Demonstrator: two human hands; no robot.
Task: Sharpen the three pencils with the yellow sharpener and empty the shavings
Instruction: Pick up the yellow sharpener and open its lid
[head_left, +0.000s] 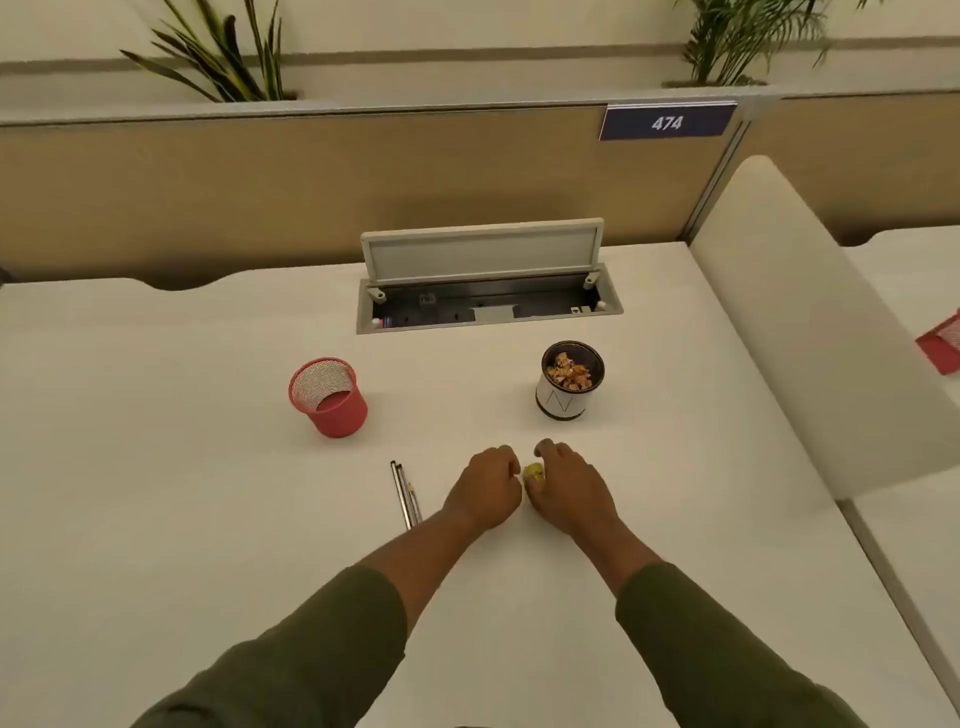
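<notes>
sharpener (534, 474): small, yellow, low on the counter (208, 519), mostly hidden
pencils (407, 493): three, lying flat side by side, tips pointing away, left of the sharpener
shavings (570, 371): orange-tan curls heaped in white cup (563, 400) with dark rim, upright, behind the sharpener

Both forearms reach forward, olive sleeves pushed up to mid-forearm, wrists bare. Left hand (485, 486) knuckles up, fingers curled inward toward right hand. Right hand (566, 480) just beside it, almost touching, fingers curled, holds small yellow sharpener (535, 474) at gap between hands. Left fingertips close to sharpener; contact not clear.
</notes>
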